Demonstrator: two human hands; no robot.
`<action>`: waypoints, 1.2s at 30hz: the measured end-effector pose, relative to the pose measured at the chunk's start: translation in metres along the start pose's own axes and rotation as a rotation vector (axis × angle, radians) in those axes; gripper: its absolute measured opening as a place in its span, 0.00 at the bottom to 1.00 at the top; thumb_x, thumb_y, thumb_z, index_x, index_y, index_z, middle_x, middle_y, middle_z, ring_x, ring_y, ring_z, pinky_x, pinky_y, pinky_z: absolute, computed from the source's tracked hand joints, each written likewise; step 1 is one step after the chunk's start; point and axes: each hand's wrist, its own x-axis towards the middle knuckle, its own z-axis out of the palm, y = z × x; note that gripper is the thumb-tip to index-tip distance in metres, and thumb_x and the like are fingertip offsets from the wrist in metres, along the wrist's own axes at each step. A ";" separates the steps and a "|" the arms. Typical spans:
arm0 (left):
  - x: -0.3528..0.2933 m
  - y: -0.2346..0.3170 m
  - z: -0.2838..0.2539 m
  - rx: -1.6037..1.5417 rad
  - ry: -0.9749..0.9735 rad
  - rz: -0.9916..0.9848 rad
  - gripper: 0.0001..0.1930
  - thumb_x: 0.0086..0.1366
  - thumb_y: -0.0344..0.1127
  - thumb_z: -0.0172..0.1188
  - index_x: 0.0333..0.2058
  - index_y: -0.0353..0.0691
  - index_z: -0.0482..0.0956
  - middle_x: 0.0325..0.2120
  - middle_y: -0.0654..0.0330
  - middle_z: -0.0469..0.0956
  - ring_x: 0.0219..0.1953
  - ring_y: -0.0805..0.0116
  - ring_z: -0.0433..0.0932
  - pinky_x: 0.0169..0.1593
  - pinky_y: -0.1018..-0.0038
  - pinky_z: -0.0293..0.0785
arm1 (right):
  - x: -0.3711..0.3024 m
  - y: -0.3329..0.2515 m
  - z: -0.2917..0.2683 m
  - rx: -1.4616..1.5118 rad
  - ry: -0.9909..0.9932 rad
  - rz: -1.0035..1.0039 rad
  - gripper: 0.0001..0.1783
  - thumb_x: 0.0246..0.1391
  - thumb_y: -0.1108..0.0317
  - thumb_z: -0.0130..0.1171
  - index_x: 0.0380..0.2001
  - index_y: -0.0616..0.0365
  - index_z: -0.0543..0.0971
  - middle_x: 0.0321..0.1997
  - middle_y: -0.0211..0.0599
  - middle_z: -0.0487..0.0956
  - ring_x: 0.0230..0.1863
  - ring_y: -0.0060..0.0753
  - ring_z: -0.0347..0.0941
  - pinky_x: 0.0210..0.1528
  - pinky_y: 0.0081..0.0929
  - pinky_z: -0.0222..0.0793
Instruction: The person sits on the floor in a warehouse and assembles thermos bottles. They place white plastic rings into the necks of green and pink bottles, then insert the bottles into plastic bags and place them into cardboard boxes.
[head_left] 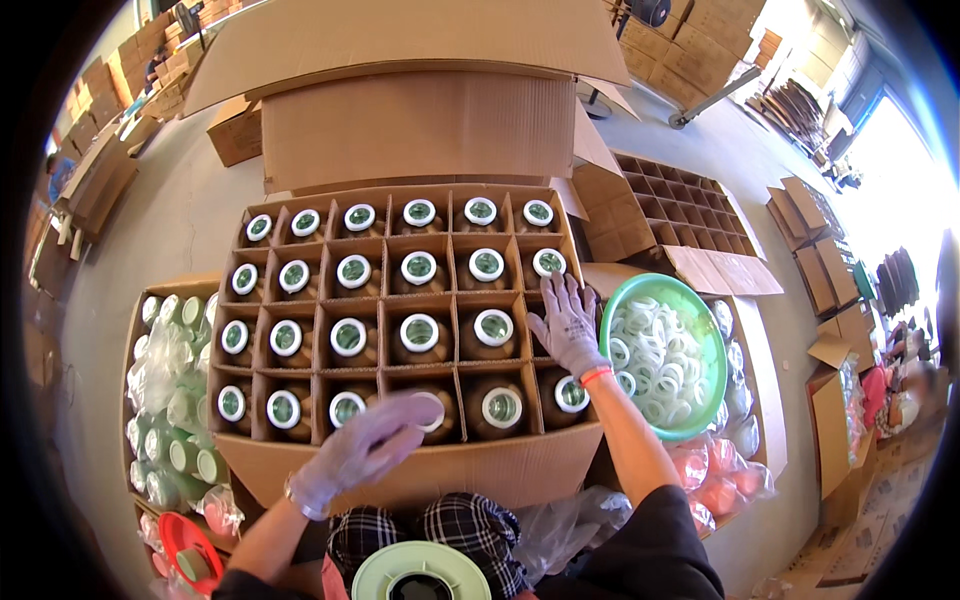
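We list: right gloved hand (568,332), fingers spread, white-ringed jar (549,263) just beyond its fingertips; left gloved hand (365,445), grip indeterminable, second jar (433,422) partly beneath, whose ring (440,406) a hasty brush might dislodge.

Jars (419,267) upright, one per clearly visible cell of a divided cardboard carton (430,470); a white ring (334,337) circles each visible mouth, green showing within; loose white rings (655,365) heaped in a round green basin (717,350), just beside the carton's right side.
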 end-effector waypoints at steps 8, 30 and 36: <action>-0.160 0.082 0.051 -0.642 -0.034 -0.158 0.23 0.66 0.38 0.49 0.56 0.31 0.75 0.60 0.49 0.70 0.65 0.52 0.65 0.68 0.61 0.56 | -0.082 -0.038 -0.037 0.100 0.091 0.057 0.40 0.58 0.46 0.56 0.65 0.61 0.62 0.70 0.58 0.59 0.70 0.62 0.52 0.68 0.60 0.47; -0.198 0.082 0.108 -0.579 0.366 -0.081 0.26 0.73 0.47 0.45 0.55 0.29 0.72 0.54 0.51 0.74 0.57 0.63 0.71 0.63 0.68 0.62 | -0.264 -0.229 -0.224 1.030 0.009 -0.569 0.15 0.49 0.61 0.66 0.39 0.55 0.82 0.42 0.33 0.80 0.46 0.42 0.73 0.58 0.45 0.65; -0.198 0.075 0.110 -0.582 0.428 -0.082 0.21 0.72 0.40 0.45 0.53 0.32 0.75 0.51 0.54 0.77 0.54 0.66 0.74 0.60 0.71 0.67 | -0.268 -0.241 -0.220 1.060 0.127 -0.548 0.14 0.48 0.62 0.65 0.38 0.55 0.83 0.40 0.34 0.80 0.46 0.41 0.73 0.57 0.44 0.65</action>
